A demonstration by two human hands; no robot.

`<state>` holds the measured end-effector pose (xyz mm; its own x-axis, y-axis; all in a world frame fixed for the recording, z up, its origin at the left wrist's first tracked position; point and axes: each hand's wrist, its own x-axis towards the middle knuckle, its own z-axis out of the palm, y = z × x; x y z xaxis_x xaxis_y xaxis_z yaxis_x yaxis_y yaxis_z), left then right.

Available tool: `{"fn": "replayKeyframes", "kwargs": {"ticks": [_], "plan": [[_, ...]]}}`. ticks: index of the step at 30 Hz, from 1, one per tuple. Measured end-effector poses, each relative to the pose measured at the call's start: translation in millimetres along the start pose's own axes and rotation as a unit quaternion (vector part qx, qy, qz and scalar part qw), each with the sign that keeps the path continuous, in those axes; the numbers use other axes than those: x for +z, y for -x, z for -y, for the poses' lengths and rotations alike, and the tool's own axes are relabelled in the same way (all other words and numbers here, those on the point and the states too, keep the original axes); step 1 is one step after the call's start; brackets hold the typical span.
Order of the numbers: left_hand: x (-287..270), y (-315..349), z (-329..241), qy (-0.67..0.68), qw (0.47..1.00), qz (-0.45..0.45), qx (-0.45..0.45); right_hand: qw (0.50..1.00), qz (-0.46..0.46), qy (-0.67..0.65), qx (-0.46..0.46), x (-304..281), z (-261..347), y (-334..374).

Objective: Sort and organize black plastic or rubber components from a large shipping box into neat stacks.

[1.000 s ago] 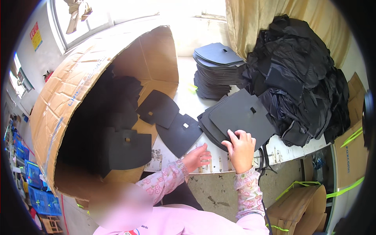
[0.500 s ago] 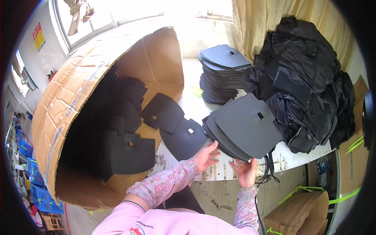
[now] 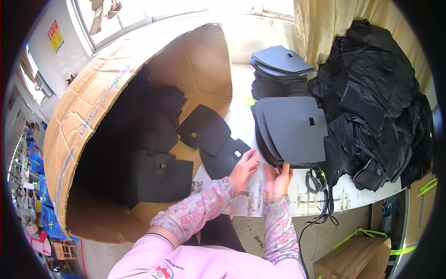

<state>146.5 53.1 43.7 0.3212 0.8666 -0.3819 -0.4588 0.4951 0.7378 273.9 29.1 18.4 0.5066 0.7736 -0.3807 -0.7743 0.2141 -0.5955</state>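
Note:
A stack of dark grey flat panels (image 3: 293, 132), each with curved edges and a small slot, lies on the white table in front of me. At its front edge my right hand (image 3: 277, 181) is open, palm up, with fingertips touching the lower border. My left hand (image 3: 245, 168) is open, fingers stretched out, just left of that stack. It overlaps the edge of a loose dark panel (image 3: 218, 158) with a light slot. Another loose panel (image 3: 204, 129) lies partly in the mouth of a big cardboard box (image 3: 100, 104) on its side.
Behind the near stack stands a second stack of grey panels (image 3: 281, 69). A high heap of black fabric pieces (image 3: 376, 111) fills the right side. A black cord (image 3: 331, 204) hangs over the table's front edge. Another cardboard box (image 3: 353, 258) sits on the floor at lower right.
The near stack has turned more square to me and shifted back beside the second stack. My right hand has moved left and up along its front edge. The view has shifted slightly.

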Motion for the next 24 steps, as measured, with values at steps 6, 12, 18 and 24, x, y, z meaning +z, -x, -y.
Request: {"fn": "replayKeyframes", "kwargs": {"ticks": [6, 12, 18, 24], "plan": [[-64.9, 12.4, -17.5, -0.165, 0.959, -0.124, 0.195, 1.0, 0.007, 0.014, 0.0, 22.2, -6.0, -32.3], [-141.3, -31.9, -63.5, -0.221, 0.866, -0.332, 0.301, 0.996, 0.062, 0.05, -0.045, 22.6, 0.8, -55.2], [-171.0, -45.8, -104.1, -0.536, 0.7, -0.404, 0.246, 0.99, 0.04, 0.128, 0.052, -18.9, -21.8, -6.2], [-183.7, -52.5, -95.3, -0.676, 0.673, -0.297, 0.051, 0.976, 0.07, 0.15, 0.14, -6.4, -44.3, 29.9]]}}
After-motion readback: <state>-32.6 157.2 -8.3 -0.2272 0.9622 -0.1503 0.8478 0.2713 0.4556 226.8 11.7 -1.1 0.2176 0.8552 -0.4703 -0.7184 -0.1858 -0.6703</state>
